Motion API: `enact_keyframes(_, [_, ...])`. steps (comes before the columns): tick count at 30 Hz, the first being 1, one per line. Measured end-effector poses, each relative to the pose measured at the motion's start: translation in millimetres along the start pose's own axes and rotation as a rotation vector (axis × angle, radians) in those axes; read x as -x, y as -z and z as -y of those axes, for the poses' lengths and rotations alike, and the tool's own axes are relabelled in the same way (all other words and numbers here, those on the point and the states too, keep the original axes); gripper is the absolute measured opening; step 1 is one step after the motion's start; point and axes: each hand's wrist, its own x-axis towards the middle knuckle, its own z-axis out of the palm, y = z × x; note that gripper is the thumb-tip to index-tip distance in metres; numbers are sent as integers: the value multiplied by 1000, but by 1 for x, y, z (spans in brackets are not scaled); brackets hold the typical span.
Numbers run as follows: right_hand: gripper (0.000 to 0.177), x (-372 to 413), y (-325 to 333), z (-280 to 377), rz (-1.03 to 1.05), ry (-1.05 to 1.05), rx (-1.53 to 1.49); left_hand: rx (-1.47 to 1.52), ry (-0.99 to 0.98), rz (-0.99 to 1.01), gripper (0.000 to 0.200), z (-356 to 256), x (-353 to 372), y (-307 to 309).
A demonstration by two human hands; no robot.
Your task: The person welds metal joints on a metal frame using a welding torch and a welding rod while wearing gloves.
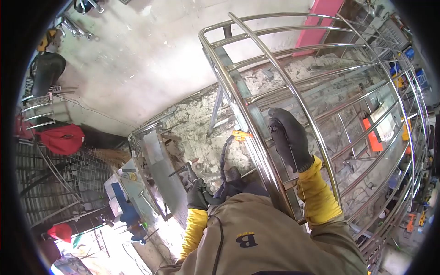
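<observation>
My left hand (198,195), in a black glove with a yellow cuff, is closed around the handle of a TIG welding torch (189,166). The torch's pinkish nozzle points up and right, away from the frame. My right hand (288,140), gloved the same way, is over the near end of a large frame of shiny curved metal tubes (263,160). Its fingers are bent and pressed together; what they hold, if anything, is hidden. Between the hands, an orange clamp (241,135) with a dark cable sits at the frame's edge tube.
A grey metal sheet (162,172) stands left of my left hand, near a blue vise (124,206). Metal bars lie along the rough floor (201,112) by the pale wall (137,55). A red cap (62,139) hangs at left. An orange-and-white box (373,133) lies beyond the tubes.
</observation>
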Motion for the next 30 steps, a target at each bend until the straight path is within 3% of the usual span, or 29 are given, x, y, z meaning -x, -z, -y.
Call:
enact_keyframes(6, [24,4,4,-13,-37,69,43,-23,-9,17,23,0,16,-8])
enact_keyframes(8, [23,5,0,-15,-73,92,41,-82,-86,30,26,12,0,19])
enact_keyframes(10, [27,4,-4,-15,-118,-139,-33,-322,-311,39,27,16,3,23])
enact_keyframes(11, [28,3,-6,-23,-145,-102,-68,-103,-132,41,13,0,34,-3])
enact_keyframes(12, [28,1,-10,-31,-151,-113,-74,-115,-130,34,13,-2,26,-1])
enact_keyframes(14, [31,5,-20,-42,-329,-211,-222,-242,-304,55,11,3,19,21])
enact_keyframes(16, [32,-1,-5,-28,-342,-309,-331,-170,-158,128,12,-6,56,-1])
enact_keyframes(18, [30,-8,2,-42,-286,-236,-423,-187,-179,95,13,-8,78,-21])
enact_keyframes(22, [25,6,34,19,-141,-251,-363,-288,-360,62,16,-17,91,-26])
enact_keyframes(24, [23,21,37,35,-147,-100,-146,-298,-382,86,20,-30,87,-18])
enact_keyframes(26, [23,36,29,31,-136,-90,-85,-468,-517,42,28,-47,100,-33])
enact_keyframes(28, [25,41,28,45,-35,112,211,-488,-554,53,37,-66,123,-65])
enact_keyframes(29, [26,48,24,50,-142,228,129,-503,-593,65,47,-76,135,-80])
enact_keyframes(30, [26,50,26,50,-148,218,133,-513,-585,71,47,-85,140,-91])
